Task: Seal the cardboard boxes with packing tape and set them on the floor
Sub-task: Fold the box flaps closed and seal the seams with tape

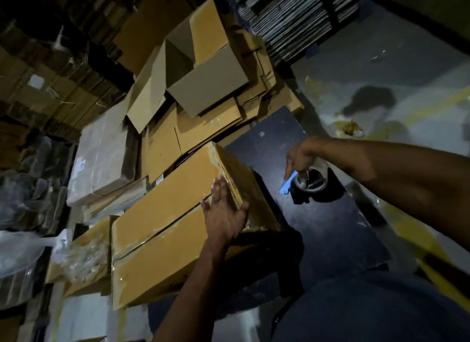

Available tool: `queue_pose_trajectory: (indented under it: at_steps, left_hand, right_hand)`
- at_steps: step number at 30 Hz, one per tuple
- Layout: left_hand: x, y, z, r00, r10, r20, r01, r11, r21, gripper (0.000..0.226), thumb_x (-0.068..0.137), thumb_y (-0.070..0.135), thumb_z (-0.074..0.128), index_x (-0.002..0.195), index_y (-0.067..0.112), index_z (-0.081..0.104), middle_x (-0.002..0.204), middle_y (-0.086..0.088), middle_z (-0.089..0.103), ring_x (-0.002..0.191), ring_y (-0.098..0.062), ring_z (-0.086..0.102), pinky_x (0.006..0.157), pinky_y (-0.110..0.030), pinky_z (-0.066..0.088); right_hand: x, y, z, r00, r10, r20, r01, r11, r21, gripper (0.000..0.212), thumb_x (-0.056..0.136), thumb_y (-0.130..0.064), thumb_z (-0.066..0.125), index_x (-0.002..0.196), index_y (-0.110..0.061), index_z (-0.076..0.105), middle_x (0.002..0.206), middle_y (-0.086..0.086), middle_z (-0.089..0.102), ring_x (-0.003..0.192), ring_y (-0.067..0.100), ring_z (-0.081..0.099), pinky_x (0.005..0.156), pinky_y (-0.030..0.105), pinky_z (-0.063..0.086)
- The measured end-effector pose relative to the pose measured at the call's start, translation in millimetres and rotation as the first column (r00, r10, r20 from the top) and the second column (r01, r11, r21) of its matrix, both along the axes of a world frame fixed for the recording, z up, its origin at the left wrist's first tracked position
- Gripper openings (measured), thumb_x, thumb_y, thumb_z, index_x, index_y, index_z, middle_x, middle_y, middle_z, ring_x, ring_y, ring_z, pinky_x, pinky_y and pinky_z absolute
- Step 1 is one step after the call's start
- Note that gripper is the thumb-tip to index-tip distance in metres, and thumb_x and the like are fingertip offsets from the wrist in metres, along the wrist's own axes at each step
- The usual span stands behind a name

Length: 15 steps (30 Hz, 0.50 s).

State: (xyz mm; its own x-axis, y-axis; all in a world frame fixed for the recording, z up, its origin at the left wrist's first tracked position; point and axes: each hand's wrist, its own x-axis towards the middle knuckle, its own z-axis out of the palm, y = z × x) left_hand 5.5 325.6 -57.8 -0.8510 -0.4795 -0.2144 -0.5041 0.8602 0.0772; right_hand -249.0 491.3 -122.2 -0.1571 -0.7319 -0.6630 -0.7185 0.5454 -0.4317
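Nearest, the left hand (223,209) lies flat on the right end of a long cardboard box (162,229), its fingers (218,189) straight and spread over the glossy clear tape along the top seam. The box rests tilted on the edge of a dark tabletop (318,214) and on other cartons. Just beyond, over the tabletop, the right hand (302,158) grips a roll of packing tape (314,181), fingers curled round it, with a small blue piece (287,184) at its side. Farther back lie an open, unsealed box (193,69) and flattened cardboard stacks (292,18) on the floor (407,62).
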Motion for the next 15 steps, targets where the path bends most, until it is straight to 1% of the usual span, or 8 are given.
queue_pose_trajectory:
  at_steps: [2,5,7,10,12,13,14,15]
  left_hand:
    - [0,1,1,1.0,0.0,0.011,0.0,1.0,-0.001,0.098,0.09,0.068,0.036,0.166,0.023,-0.006,0.174,0.002,-0.007,0.16,-0.016,-0.004,0.127,-0.056,-0.004]
    - [0,3,2,1.0,0.0,0.017,0.0,1.0,-0.001,0.099,0.089,0.068,0.035,0.166,0.024,-0.009,0.173,0.003,-0.01,0.16,-0.015,-0.006,0.126,-0.054,-0.006]
    - [1,4,1,1.0,-0.002,0.013,0.002,1.0,-0.007,0.099,0.09,0.068,0.035,0.165,0.024,-0.01,0.173,0.003,-0.01,0.16,-0.015,-0.008,0.126,-0.053,-0.008]
    - [3,5,0,1.0,0.002,-0.019,-0.002,1.0,-0.014,0.099,0.089,0.068,0.037,0.166,0.023,-0.008,0.174,0.003,-0.008,0.159,-0.014,-0.01,0.127,-0.051,-0.008]
    - [4,6,1,0.999,-0.001,-0.045,0.0,1.0,-0.024,0.1,0.089,0.068,0.037,0.167,0.019,-0.004,0.174,0.002,-0.006,0.159,-0.015,-0.012,0.128,-0.049,-0.008]
    - [4,6,2,0.999,-0.007,-0.049,0.006,1.0,-0.027,0.1,0.088,0.069,0.034,0.167,0.018,-0.003,0.174,0.001,-0.006,0.159,-0.015,-0.013,0.128,-0.048,-0.009]
    - [6,6,1,0.999,-0.016,-0.051,0.014,0.999,-0.033,0.101,0.088,0.071,0.031,0.166,0.018,-0.003,0.174,0.001,-0.008,0.158,-0.015,-0.016,0.128,-0.048,-0.01]
    - [6,5,2,0.998,-0.022,-0.056,0.02,0.999,-0.038,0.101,0.087,0.072,0.027,0.166,0.019,-0.004,0.173,0.002,-0.011,0.158,-0.014,-0.018,0.128,-0.048,-0.011]
  right_hand:
    - [6,12,-8,0.992,-0.115,0.052,0.116,0.993,-0.012,0.06,0.085,-0.026,0.081,0.141,-0.031,0.06,0.125,-0.01,0.054,0.108,0.014,0.054,0.088,0.024,0.046]
    - [17,21,-23,0.974,-0.213,0.077,0.217,0.975,-0.049,0.053,0.088,-0.017,0.074,0.139,-0.027,0.064,0.128,-0.003,0.067,0.108,0.02,0.065,0.089,0.03,0.054]
    - [19,19,-28,0.964,-0.261,0.052,0.264,0.962,-0.076,0.05,0.088,-0.019,0.072,0.135,-0.031,0.066,0.126,0.0,0.07,0.103,0.02,0.066,0.082,0.028,0.053]
    - [16,15,-36,0.955,-0.296,-0.03,0.294,0.954,-0.061,0.042,0.079,-0.032,0.074,0.121,-0.032,0.073,0.117,-0.001,0.073,0.093,0.02,0.069,0.081,0.031,0.058]
    - [13,8,-43,0.953,-0.292,-0.077,0.289,0.956,-0.042,0.045,0.072,-0.043,0.076,0.114,-0.027,0.073,0.114,0.0,0.074,0.091,0.021,0.07,0.082,0.034,0.06]
    - [12,4,-45,0.952,-0.29,-0.096,0.288,0.957,-0.031,0.049,0.072,-0.051,0.075,0.114,-0.026,0.072,0.118,0.001,0.072,0.096,0.024,0.07,0.084,0.034,0.059]
    - [13,-2,-48,0.945,-0.304,-0.119,0.3,0.953,-0.049,0.057,0.073,-0.061,0.07,0.117,-0.026,0.071,0.125,0.004,0.069,0.105,0.027,0.067,0.09,0.037,0.056]
    - [16,-10,-48,0.929,-0.343,-0.137,0.332,0.938,-0.1,0.068,0.077,-0.074,0.059,0.125,-0.027,0.067,0.136,0.007,0.062,0.118,0.03,0.061,0.1,0.044,0.051]
